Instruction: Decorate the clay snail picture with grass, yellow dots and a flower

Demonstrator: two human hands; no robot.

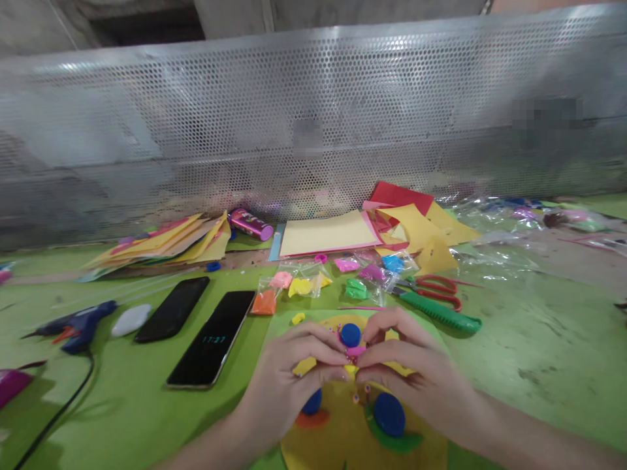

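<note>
Over a yellow paper cutout (333, 437), my left hand (298, 365) and my right hand (416, 365) meet with fingertips pinched together. Between them shows a small piece of yellow modelling clay (351, 371), partly hidden by the fingers. Just above it lies a bit of pink clay (356, 351), beside a blue bottle cap (350, 335). Lower on the cutout, another blue cap (389, 414) rests against a curved green clay strip (404, 444) with small eyes near it. A third blue cap (312, 403) sits by orange clay (313, 418), partly covered by my left hand.
Behind my hands lie small bags of coloured clay (304, 286), red-handled scissors (435, 287) and a green cutter (441, 311). Two phones (213, 339) and a glue gun (81, 326) are at left. Coloured sheets (326, 234) lie before a perforated metal panel (313, 124).
</note>
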